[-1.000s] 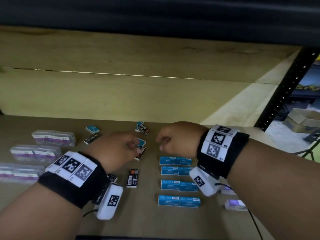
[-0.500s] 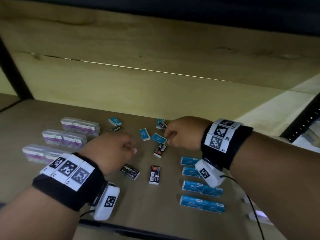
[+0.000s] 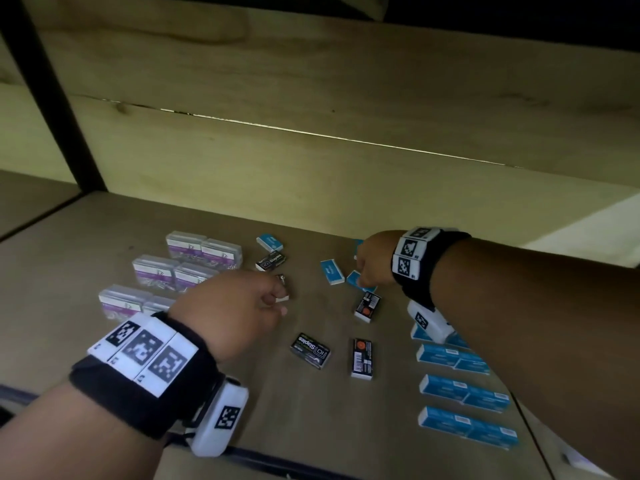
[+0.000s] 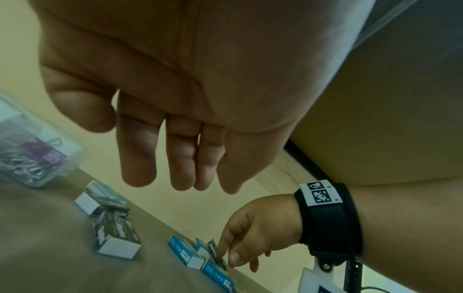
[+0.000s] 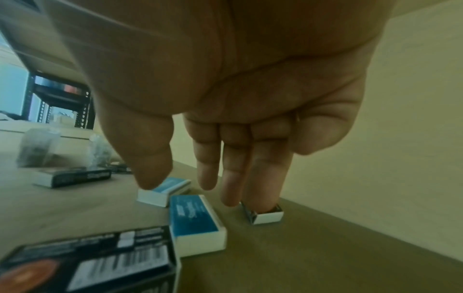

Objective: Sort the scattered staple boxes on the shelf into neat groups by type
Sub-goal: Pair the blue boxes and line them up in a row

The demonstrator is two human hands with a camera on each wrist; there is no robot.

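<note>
Small black staple boxes (image 3: 310, 350) and small blue ones (image 3: 332, 271) lie scattered mid-shelf. Long blue boxes (image 3: 464, 393) sit in rows at the right. My left hand (image 3: 273, 299) hovers left of centre with relaxed fingers (image 4: 139, 168) and holds nothing. A black box (image 4: 115, 236) lies below it. My right hand (image 3: 363, 268) reaches to the back of the scatter. Its fingers (image 5: 233, 188) point straight down and one fingertip touches a small box (image 5: 267, 215). The thumb hangs apart over a blue box (image 5: 165, 188). In the head view the hand hides the touched box.
Clear plastic boxes with purple labels (image 3: 204, 251) stand in rows at the left of the wooden shelf (image 3: 104, 237). A wooden back wall rises close behind the scatter. A black upright post (image 3: 52, 98) stands at the far left. The shelf's front edge runs under my left wrist.
My left hand has drawn back to the left from the small boxes in the middle and holds nothing. My right hand has reached farther back. The head view has swung left and down.
</note>
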